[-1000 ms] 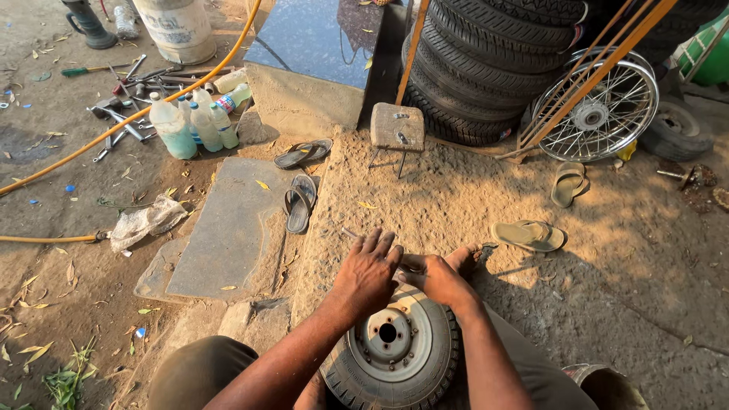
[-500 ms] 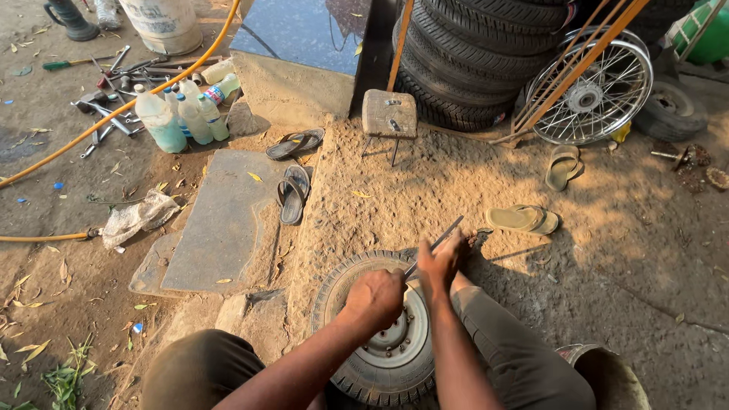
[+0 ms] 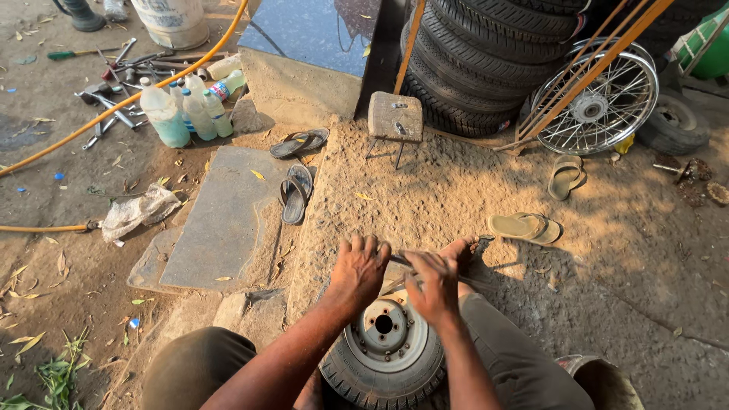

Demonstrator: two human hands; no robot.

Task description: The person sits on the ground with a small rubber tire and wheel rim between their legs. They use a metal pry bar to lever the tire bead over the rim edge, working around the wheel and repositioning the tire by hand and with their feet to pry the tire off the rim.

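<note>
The small wheel [image 3: 383, 342], a tyre on a grey steel rim with a ring of bolt holes, lies flat on the ground at the near edge of the scene, held between the person's knees. On the far left of the yard lie scattered wrenches [image 3: 114, 95] and a cluster of plastic bottles [image 3: 190, 110], with an orange hose [image 3: 129, 99] running across the dirt; a crumpled rag [image 3: 140, 211] and a flat stone slab [image 3: 224, 220] sit nearer in. A pair of dark sandals [image 3: 295, 193] rests by the slab, and a small stool [image 3: 395, 118] stands beyond it before a stack of tyres [image 3: 493, 53]. A spoked wheel [image 3: 596, 99] leans further right, with tan sandals [image 3: 524, 226] on the sand.

The left hand [image 3: 361, 269] presses palm-down on the far edge of the tyre, fingers spread and holding nothing. The right hand [image 3: 434, 285], just beside it, is closed around a thin metal tyre lever [image 3: 463, 279] whose tip points in at the tyre's far edge. A bare foot [image 3: 463, 250] braces just beyond.

The work looks to be at the prying stage, loosening the tyre bead from the rim. The next move would call for firm downward pressure from the left hand while the lever tip finds the gap between rubber and steel without slipping.
</note>
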